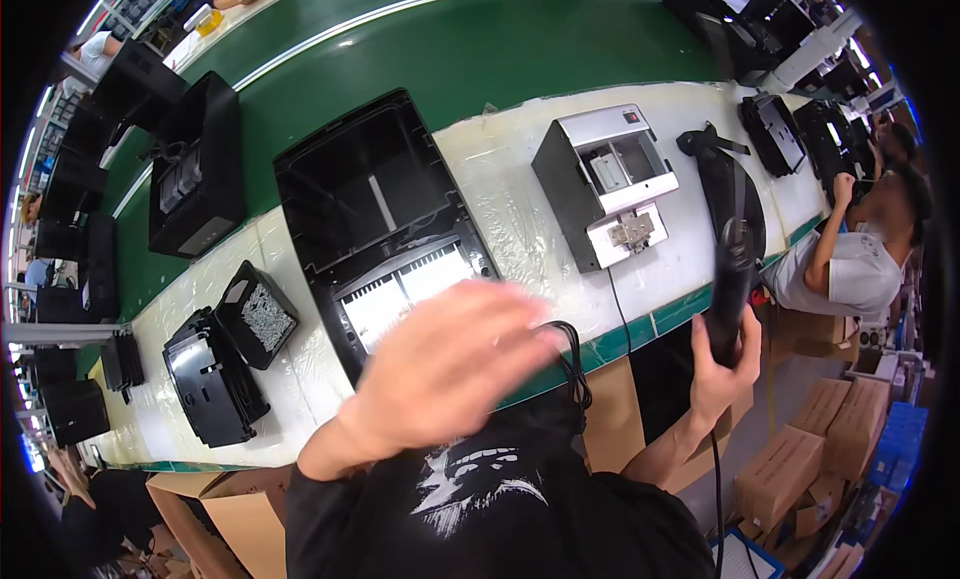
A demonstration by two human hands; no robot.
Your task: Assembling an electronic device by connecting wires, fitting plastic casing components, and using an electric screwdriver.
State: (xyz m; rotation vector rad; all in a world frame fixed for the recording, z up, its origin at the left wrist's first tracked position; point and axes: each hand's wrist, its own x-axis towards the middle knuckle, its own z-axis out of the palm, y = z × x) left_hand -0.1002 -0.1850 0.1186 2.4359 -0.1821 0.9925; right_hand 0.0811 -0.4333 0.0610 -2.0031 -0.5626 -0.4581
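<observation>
My right hand (722,364) is wrapped round a black electric screwdriver (730,289), held upright beyond the table's front edge, with a cable hanging below it. My left hand (450,364) is blurred by motion above the near end of a large black plastic housing (350,169), so its fingers are smeared. Under that hand a white panel with slotted edges (400,294) lies in the housing, partly covered. To the right of the housing stands a grey and black box-shaped machine (605,179), its top open and a metal fitting at its front.
A black bin of small silver parts (258,319) and stacked black plastic parts (205,379) lie left. More black housings (195,179) sit on the green belt (560,39). A co-worker (850,249) works at right. Cardboard boxes (780,469) stand on the floor; a black cable (573,364) hangs over the edge.
</observation>
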